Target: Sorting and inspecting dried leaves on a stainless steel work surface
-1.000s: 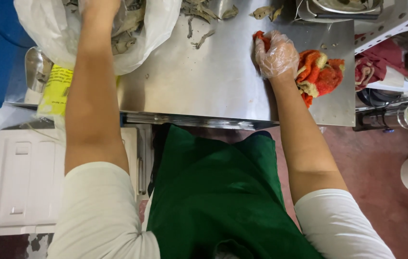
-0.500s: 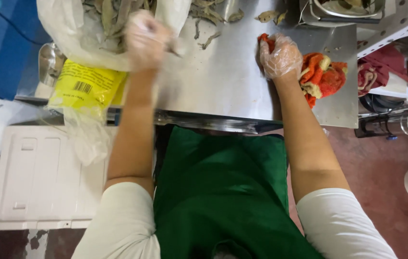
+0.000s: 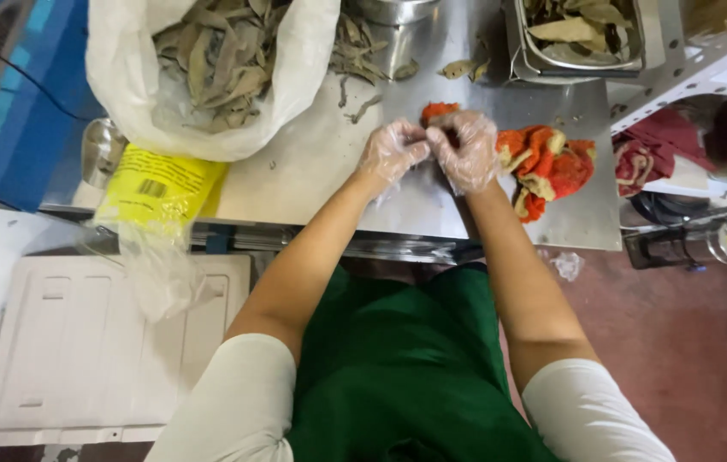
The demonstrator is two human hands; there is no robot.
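Orange cloth (image 3: 552, 171) lies centre-right on the steel table (image 3: 312, 171); gloved left hand (image 3: 391, 151) and right hand (image 3: 466, 147) meet beside it, fingers curled, contents impossible to tell.

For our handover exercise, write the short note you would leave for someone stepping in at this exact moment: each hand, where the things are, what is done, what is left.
Left hand and right hand, both in clear gloves, meet over the steel table, fingertips pinched together; whatever they grip is too small to tell.
Orange cloth lies just right of the right hand.
White bag of dried leaves stands open at far left; a yellow packet lies below it at the table edge.
Metal tray at top right holds some leaves.
Done: some leaves already in the tray.
Left: the bag looks mostly full; loose leaves lie scattered beside it.
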